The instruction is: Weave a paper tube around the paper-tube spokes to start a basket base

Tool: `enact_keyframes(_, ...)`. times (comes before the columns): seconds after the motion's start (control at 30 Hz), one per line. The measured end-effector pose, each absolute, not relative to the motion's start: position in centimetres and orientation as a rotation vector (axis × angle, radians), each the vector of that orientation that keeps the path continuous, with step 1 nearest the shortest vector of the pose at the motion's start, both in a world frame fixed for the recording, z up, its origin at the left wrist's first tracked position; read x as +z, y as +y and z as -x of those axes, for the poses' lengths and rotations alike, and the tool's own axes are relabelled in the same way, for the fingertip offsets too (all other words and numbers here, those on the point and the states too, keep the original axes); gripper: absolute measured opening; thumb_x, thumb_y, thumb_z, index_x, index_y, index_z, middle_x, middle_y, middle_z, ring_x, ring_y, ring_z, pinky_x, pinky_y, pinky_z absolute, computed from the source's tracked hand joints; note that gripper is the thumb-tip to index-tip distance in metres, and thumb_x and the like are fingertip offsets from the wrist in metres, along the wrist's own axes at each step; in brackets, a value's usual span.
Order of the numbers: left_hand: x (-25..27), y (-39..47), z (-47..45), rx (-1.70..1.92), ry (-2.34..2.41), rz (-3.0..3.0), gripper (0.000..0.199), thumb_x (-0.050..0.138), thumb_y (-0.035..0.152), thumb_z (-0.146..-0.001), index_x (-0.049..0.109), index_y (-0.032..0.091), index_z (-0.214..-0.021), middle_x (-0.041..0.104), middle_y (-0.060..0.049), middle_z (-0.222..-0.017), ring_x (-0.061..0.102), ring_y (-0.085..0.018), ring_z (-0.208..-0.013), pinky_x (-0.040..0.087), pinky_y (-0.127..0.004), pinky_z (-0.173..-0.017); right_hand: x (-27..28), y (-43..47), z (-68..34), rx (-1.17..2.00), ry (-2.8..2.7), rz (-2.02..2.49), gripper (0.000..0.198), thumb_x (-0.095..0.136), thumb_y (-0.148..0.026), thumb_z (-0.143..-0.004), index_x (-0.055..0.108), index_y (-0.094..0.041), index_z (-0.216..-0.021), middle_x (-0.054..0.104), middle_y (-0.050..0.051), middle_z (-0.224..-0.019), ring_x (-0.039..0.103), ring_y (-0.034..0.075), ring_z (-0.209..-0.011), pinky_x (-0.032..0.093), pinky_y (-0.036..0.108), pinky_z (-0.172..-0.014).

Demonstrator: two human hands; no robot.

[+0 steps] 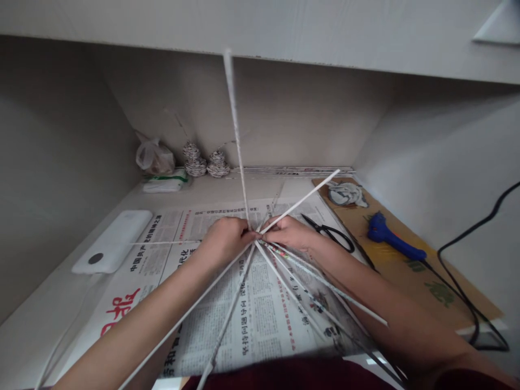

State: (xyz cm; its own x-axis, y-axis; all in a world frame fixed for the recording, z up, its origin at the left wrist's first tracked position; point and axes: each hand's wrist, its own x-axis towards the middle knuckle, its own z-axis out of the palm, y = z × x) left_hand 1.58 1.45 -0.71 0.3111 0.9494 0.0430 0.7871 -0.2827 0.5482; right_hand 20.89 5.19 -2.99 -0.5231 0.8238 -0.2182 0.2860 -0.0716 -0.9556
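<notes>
Several thin rolled-paper sticks (236, 135) fan out from one crossing point above the newspaper (260, 325). My left hand (227, 235) is closed at that crossing, thumb and fingers pinching the sticks from the left. From the right, my right hand (288, 233) also pinches them, its fingertips close to the left thumb. One stick points up and away, another slants to the upper right, and others spread toward my body. How the sticks interlace at the centre is hidden by my fingers.
Black scissors (329, 233) lie right of my hands. A blue glue gun (394, 241) with a black cord rests on cardboard (442, 300). At left is a white device (114, 244). Two woven gourd shapes (195, 160), a plastic bag (155, 157) and paper sticks (292, 171) sit behind.
</notes>
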Motion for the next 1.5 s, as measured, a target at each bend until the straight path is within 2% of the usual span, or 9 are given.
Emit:
enact_keyframes(0.2, -1.6, 2.3, -1.1, 0.545, 1.378, -2.023, 0.016, 0.06, 0.029, -0.075, 0.073, 0.019, -0.079, 0.072, -0.005, -0.079, 0.062, -0.019, -0.075, 0.04, -0.027, -0.07, -2.7, 5.0, -21.0, 1.605, -1.885, 1.208, 0.008, 0.068, -0.018, -0.07, 0.068, -0.017, -0.079, 0.062, -0.003, -0.061, 0.054, 0.01, -0.055, 0.042, 0.02, -0.053)
enact_keyframes(0.37, -2.5, 2.7, -1.3, 0.593, 1.253, -1.642, 0.023, 0.065, 0.035, -0.069, 0.07, 0.014, -0.078, 0.061, 0.0, -0.059, 0.052, -0.013, -0.054, 0.039, -0.025, -0.054, -2.7, 4.9, -20.9, 1.565, -1.917, 1.251, 0.011, 0.068, -0.015, -0.07, 0.068, -0.017, -0.081, 0.064, -0.002, -0.064, 0.056, 0.01, -0.058, 0.043, 0.019, -0.055)
enact_keyframes(0.5, -3.1, 2.8, -1.4, 0.658, 1.286, -1.572, 0.02, 0.067, 0.033, -0.068, 0.067, 0.014, -0.071, 0.056, 0.002, -0.055, 0.049, -0.011, -0.05, 0.037, -0.023, -0.051, -3.1, 5.1, -20.9, 1.516, -1.943, 1.251, 0.013, 0.07, -0.019, -0.07, 0.07, -0.016, -0.083, 0.067, -0.001, -0.07, 0.056, 0.009, -0.059, 0.042, 0.018, -0.054)
enact_keyframes(0.63, -3.3, 2.9, -1.3, 0.688, 1.307, -1.505, 0.021, 0.068, 0.034, -0.066, 0.063, 0.015, -0.07, 0.054, 0.003, -0.053, 0.047, -0.01, -0.049, 0.035, -0.023, -0.048, -2.9, 4.9, -20.8, 1.631, -1.838, 1.303, 0.015, 0.069, -0.026, -0.074, 0.069, -0.013, -0.081, 0.064, 0.0, -0.064, 0.052, 0.008, -0.05, 0.039, 0.018, -0.046)
enact_keyframes(0.77, -3.2, 2.8, -1.3, 0.689, 1.242, -1.444, 0.022, 0.069, 0.034, -0.066, 0.061, 0.014, -0.068, 0.051, 0.004, -0.052, 0.044, -0.009, -0.047, 0.034, -0.022, -0.047, -2.5, 4.7, -20.7, 1.767, -1.727, 1.215, 0.011, 0.07, -0.02, -0.071, 0.067, -0.012, -0.077, 0.065, 0.0, -0.065, 0.054, 0.008, -0.052, 0.042, 0.019, -0.049)
enact_keyframes(0.9, -2.9, 2.7, -1.5, 0.709, 1.2, -1.371, 0.022, 0.071, 0.033, -0.064, 0.062, 0.014, -0.07, 0.054, 0.003, -0.056, 0.046, -0.009, -0.048, 0.038, -0.023, -0.048, -2.4, 4.7, -20.6, 1.864, -1.655, 1.203, 0.01, 0.07, -0.018, -0.069, 0.066, -0.012, -0.076, 0.062, -0.002, -0.061, 0.053, 0.008, -0.047, 0.04, 0.019, -0.044)
enact_keyframes(1.17, -3.1, 2.8, -1.5, 0.705, 1.161, -1.259, 0.026, 0.078, 0.031, -0.058, 0.063, 0.013, -0.069, 0.056, 0.002, -0.06, 0.051, -0.011, -0.057, 0.046, -0.024, -0.055, -2.4, 4.5, -20.2, 1.752, -1.694, 1.299, 0.008, 0.071, -0.015, -0.068, 0.064, -0.013, -0.074, 0.059, -0.003, -0.056, 0.05, 0.007, -0.046, 0.036, 0.018, -0.041)
enact_keyframes(1.33, -3.3, 2.9, -1.5, 0.695, 1.195, -1.279, 0.027, 0.08, 0.031, -0.056, 0.063, 0.012, -0.067, 0.052, 0.003, -0.056, 0.048, -0.009, -0.053, 0.046, -0.024, -0.052, -3.2, 4.6, -20.1, 1.673, -1.734, 1.299, 0.011, 0.071, -0.017, -0.068, 0.063, -0.015, -0.075, 0.06, -0.003, -0.06, 0.053, 0.008, -0.047, 0.039, 0.018, -0.041)
enact_keyframes(1.5, -3.0, 2.7, -1.4, 0.68, 1.211, -1.319, 0.029, 0.078, 0.032, -0.058, 0.055, 0.014, -0.059, 0.047, 0.005, -0.051, 0.048, -0.009, -0.049, 0.045, -0.023, -0.049, -4.0, 4.8, -20.1, 1.633, -1.79, 1.318, 0.015, 0.074, -0.021, -0.067, 0.062, -0.016, -0.074, 0.061, -0.004, -0.06, 0.053, 0.007, -0.046, 0.042, 0.019, -0.041)
